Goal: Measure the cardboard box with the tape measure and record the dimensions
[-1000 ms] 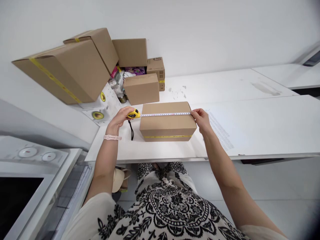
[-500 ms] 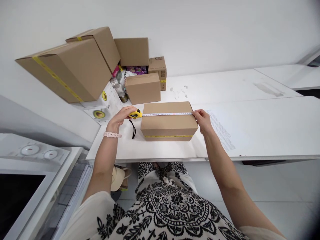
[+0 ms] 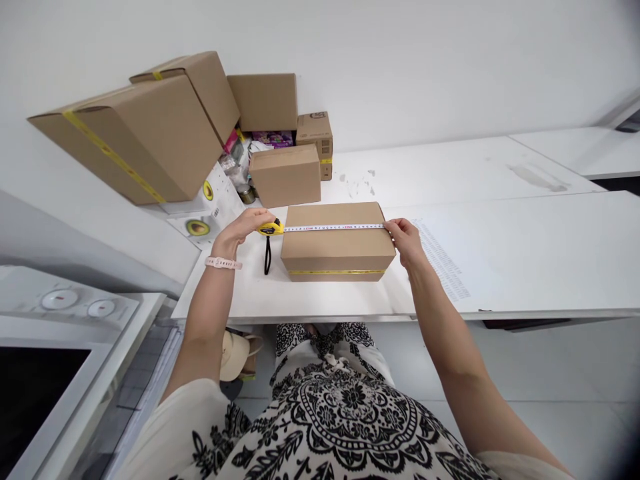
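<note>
A brown cardboard box (image 3: 335, 248) with yellow tape along its lower front lies on the white table before me. Across its top, from the left edge to the right, runs the white blade of a yellow and black tape measure (image 3: 271, 228). My left hand (image 3: 245, 227) grips the case just off the box's left end, and a black wrist strap (image 3: 267, 257) dangles from it. At the box's right edge my right hand (image 3: 404, 239) pinches the blade's end, fingers touching the cardboard.
Large taped boxes (image 3: 145, 140) are stacked at the left on a white avocado-print carton (image 3: 200, 223). A smaller carton (image 3: 286, 175) stands behind the measured box. A printed sheet (image 3: 443, 260) lies right on the white table (image 3: 540, 260). A white appliance (image 3: 65, 313) sits lower left.
The black strap has swung from a slant to hanging nearly straight down. My left hand has shifted very slightly; the blade still spans the box and my right hand holds its place.
</note>
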`<move>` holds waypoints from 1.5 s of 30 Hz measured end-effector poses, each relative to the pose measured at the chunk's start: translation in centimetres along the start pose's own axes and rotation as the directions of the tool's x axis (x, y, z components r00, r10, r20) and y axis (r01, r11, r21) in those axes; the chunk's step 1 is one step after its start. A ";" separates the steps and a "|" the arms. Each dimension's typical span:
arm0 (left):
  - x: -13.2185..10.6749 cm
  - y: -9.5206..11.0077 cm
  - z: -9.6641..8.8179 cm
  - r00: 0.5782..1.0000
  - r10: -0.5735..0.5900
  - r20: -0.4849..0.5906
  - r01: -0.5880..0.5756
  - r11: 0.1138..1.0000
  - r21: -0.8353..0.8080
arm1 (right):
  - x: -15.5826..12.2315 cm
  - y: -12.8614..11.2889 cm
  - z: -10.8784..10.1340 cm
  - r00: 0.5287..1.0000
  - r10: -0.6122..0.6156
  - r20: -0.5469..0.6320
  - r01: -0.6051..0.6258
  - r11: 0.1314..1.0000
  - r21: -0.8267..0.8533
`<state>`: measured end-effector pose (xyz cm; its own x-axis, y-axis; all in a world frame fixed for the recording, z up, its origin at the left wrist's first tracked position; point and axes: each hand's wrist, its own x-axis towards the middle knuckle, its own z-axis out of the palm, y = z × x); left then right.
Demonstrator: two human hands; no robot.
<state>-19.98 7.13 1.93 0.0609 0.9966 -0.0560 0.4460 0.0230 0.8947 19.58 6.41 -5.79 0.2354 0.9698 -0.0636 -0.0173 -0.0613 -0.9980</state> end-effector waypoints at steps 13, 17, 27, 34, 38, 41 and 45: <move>-3.5 2.2 1.8 0.997 0.076 0.024 -0.074 0.995 -0.072 | -0.7 -0.1 -0.3 0.997 -0.080 -0.008 0.078 0.989 -0.126; -7.3 4.5 3.4 0.986 0.160 -0.042 -0.162 0.986 -0.035 | -1.4 -2.1 -1.2 0.993 -0.115 0.026 0.116 0.992 -0.054; -15.7 3.4 14.5 0.845 0.141 0.516 0.193 0.820 -0.540 | 0.7 -9.2 2.4 0.906 -0.273 0.324 0.294 0.956 -0.017; -11.8 6.5 19.5 0.931 0.019 0.365 0.301 0.527 -0.795 | 4.5 -8.0 7.4 0.874 -0.150 0.463 0.270 0.941 -0.204; -9.7 6.5 19.6 0.942 -0.071 0.329 0.322 0.472 -0.821 | 2.8 -7.3 6.8 0.876 -0.186 0.445 0.251 0.964 -0.090; -9.8 5.8 19.4 0.963 -0.079 0.256 0.260 0.515 -0.817 | 2.0 -8.0 7.0 0.871 -0.250 0.423 0.337 0.930 -0.145; -11.0 5.6 19.4 0.987 -0.082 0.139 0.160 0.604 -0.781 | -0.9 -9.5 5.9 0.764 -0.335 0.552 0.490 0.857 -0.159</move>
<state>-0.84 -5.22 -1.02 0.1480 0.9705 -0.1902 -0.4185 0.2357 0.8771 13.82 7.54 3.73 -0.3512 0.8913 0.2866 0.2550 0.3856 -0.8867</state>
